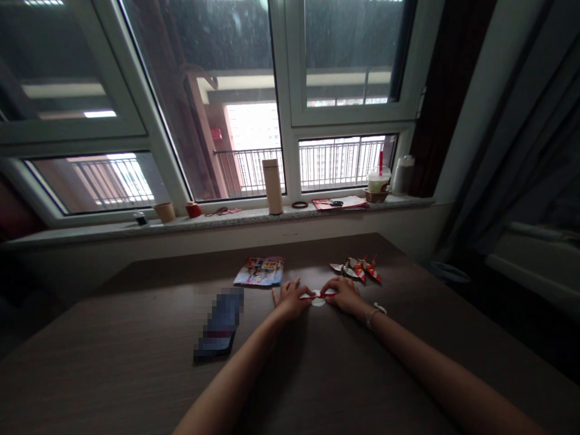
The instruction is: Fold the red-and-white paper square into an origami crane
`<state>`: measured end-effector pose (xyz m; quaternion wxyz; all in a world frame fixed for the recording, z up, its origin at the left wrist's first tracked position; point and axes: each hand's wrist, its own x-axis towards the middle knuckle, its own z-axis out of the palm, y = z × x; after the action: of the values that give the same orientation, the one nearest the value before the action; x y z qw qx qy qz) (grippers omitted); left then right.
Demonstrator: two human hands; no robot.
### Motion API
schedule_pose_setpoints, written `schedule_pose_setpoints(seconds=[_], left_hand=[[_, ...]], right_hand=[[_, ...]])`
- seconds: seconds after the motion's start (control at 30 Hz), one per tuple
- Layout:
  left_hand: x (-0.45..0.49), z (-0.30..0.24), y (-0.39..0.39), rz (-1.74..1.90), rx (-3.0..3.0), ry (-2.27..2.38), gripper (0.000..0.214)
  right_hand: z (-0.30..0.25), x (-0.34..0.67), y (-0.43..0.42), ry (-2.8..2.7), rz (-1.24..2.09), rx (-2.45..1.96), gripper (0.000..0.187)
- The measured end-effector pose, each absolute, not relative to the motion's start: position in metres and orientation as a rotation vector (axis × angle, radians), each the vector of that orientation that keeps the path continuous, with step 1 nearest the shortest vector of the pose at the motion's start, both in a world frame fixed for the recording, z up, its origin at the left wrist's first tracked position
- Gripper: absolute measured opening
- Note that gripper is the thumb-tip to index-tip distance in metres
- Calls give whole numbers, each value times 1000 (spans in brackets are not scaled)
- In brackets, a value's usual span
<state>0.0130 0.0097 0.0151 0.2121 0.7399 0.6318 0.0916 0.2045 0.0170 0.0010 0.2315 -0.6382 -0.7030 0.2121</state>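
A small piece of folded paper [319, 302], white with red edges, lies on the brown table between my hands. Its left red tip is held by the thumb and forefinger of my left hand [290, 300], whose other fingers spread over the tabletop. My right hand [343, 294] is curled over the paper's right end and pinches it. Just beyond that hand stand several folded paper cranes [362, 269] in red and white. The paper's finer creases are too small to make out.
On the table [122, 356] are a colourful packet [260, 271] and, left of my forearm, a phone-like dark object [220, 323], pixelated. The windowsill bears a beige thermos [272, 187], a paper cup [164, 212], scissors on red paper [341, 203] and a drink cup [379, 180].
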Motion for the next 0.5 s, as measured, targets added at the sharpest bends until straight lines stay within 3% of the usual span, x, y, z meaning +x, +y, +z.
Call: schedule_pose_setpoints(seconds=[0.33, 0.5], left_hand=[[13, 20, 7, 194, 2056, 1756, 31], [11, 12, 2, 346, 2148, 1737, 29]], right_hand=[[-2, 207, 18, -1965, 578, -1715, 28], [-5, 210, 13, -1992, 525, -1661, 24]])
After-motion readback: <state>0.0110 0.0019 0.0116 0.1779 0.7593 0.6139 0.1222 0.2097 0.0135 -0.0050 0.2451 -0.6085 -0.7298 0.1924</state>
